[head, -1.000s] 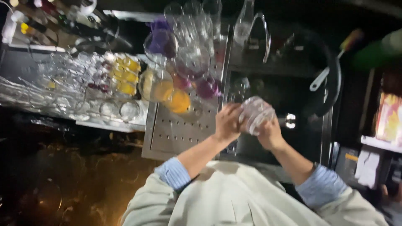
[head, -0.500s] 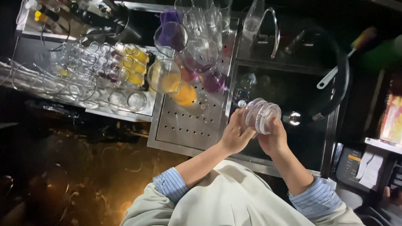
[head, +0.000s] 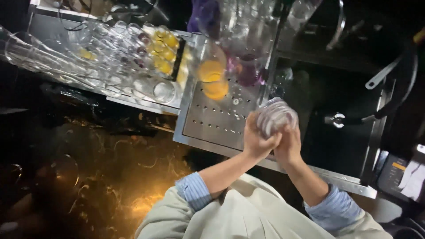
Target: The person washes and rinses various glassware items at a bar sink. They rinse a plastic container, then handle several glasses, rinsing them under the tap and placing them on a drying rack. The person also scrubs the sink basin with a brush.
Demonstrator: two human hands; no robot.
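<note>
Hands: we see the left hand (head: 258, 138) and right hand (head: 288, 144) pressed together, fingers curled shut around a clear ribbed glass (head: 275, 116); the two-sided grip steadies it.
Glass: held up over the right edge of the perforated steel drainboard (head: 217, 121), beside the dark sink (head: 341, 132).
Surroundings: coloured stemmed glasses (head: 221, 66) crowd the far end; a glass rack (head: 110, 57) fills the left.
Open room: we find bare drainboard near the hands.
</note>
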